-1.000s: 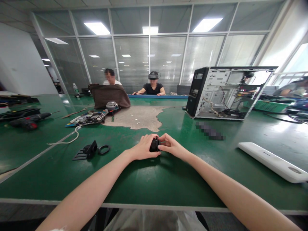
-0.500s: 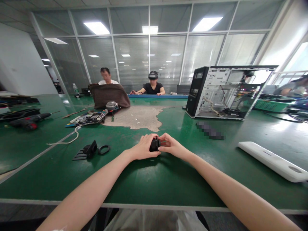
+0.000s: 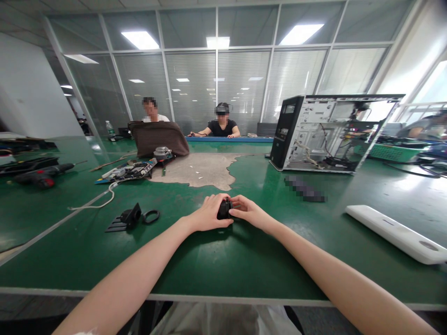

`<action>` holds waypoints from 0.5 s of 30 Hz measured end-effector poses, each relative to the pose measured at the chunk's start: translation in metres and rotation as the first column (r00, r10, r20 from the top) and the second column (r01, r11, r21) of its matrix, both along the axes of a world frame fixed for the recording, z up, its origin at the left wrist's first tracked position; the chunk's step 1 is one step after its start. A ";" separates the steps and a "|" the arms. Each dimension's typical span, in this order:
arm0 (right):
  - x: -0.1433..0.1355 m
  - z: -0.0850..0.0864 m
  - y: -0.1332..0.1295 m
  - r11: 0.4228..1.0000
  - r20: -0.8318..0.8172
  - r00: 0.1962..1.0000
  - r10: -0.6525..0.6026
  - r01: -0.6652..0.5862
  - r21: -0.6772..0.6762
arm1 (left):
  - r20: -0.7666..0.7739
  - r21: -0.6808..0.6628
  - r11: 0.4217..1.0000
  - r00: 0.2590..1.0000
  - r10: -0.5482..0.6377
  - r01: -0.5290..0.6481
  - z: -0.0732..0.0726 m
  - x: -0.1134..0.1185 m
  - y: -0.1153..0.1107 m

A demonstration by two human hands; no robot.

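A small black cylindrical part (image 3: 224,210), stepped in outline, is held between my hands above the green table (image 3: 209,274). My left hand (image 3: 208,213) wraps round its left side, thumb beneath and fingers over the top. On its right end, the thumb and fingertips of my right hand (image 3: 248,211) pinch the rim. Its exact kind I cannot make out. To the left lie a black ring (image 3: 151,217) and a black bracket (image 3: 128,218) with flat prongs, both apart from my hands.
An opened computer case (image 3: 314,132) stands back right, with a long white plastic device (image 3: 394,232) nearer me. A cordless drill (image 3: 44,177) and a circuit board (image 3: 131,171) lie left. Two people sit across the table, one behind a brown cloth-covered object (image 3: 157,137).
My right thumb and fingers have shifted slightly on the end of the black part. My left hand keeps its place.
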State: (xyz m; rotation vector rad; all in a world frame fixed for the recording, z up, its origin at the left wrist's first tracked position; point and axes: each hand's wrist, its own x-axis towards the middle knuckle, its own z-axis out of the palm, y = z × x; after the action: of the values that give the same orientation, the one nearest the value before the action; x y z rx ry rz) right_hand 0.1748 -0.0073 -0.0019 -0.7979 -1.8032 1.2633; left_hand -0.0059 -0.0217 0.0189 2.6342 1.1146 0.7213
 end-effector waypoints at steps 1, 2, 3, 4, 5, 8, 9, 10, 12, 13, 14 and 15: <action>0.001 0.000 0.000 1.000 -0.008 1.000 0.027 -0.027 0.007 | 0.003 -0.001 1.000 1.000 0.003 -0.003 0.000 0.000 0.000; 0.001 0.000 0.000 0.999 -0.018 0.998 0.052 -0.052 0.013 | 0.006 -0.001 1.000 1.000 0.005 -0.005 0.000 0.000 0.000; 0.002 0.001 0.000 0.998 -0.027 0.997 0.069 -0.068 0.017 | 0.007 -0.001 1.000 1.000 0.005 -0.005 0.000 0.000 -0.001; 0.002 0.001 0.000 0.997 -0.035 0.997 0.071 -0.071 0.019 | 0.007 0.001 1.000 1.000 0.002 -0.002 0.000 0.000 -0.001; 0.002 0.001 0.000 0.998 -0.039 0.997 0.060 -0.059 0.022 | 0.006 0.004 1.000 1.000 -0.002 0.002 0.000 0.000 -0.001; 0.001 0.001 0.000 0.999 -0.041 0.999 0.004 -0.003 0.045 | 0.001 0.011 1.000 1.000 -0.021 0.021 -0.001 0.000 0.000; 0.001 0.001 0.001 0.999 -0.040 0.999 -0.003 0.005 0.050 | 0.000 0.012 1.000 1.000 -0.023 0.023 -0.001 0.000 0.000; 0.001 0.000 0.001 0.999 -0.040 0.999 -0.004 0.007 0.052 | -0.001 0.011 1.000 1.000 -0.022 0.022 -0.001 0.000 0.000; 0.000 -0.002 0.002 0.999 -0.040 0.999 -0.006 0.008 0.045 | -0.002 0.007 1.000 1.000 -0.016 0.016 -0.002 0.000 0.001; 0.000 -0.003 0.003 0.999 -0.039 0.999 -0.011 0.012 0.035 | -0.002 0.006 1.000 1.000 -0.013 0.013 -0.002 0.000 0.001; 0.000 -0.003 0.003 1.000 -0.034 0.999 -0.019 0.019 0.023 | -0.003 0.005 1.000 1.000 -0.011 0.011 -0.002 0.000 0.001; 0.000 -0.003 0.002 1.000 -0.026 0.999 -0.028 0.029 0.010 | -0.003 0.004 1.000 1.000 -0.010 0.010 -0.002 0.000 0.001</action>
State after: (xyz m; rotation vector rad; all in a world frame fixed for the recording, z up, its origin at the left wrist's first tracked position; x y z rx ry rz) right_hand 0.1747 -0.0049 -0.0046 -0.7956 -1.7708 1.2393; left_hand -0.0061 -0.0204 0.0169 2.6435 1.1010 0.7187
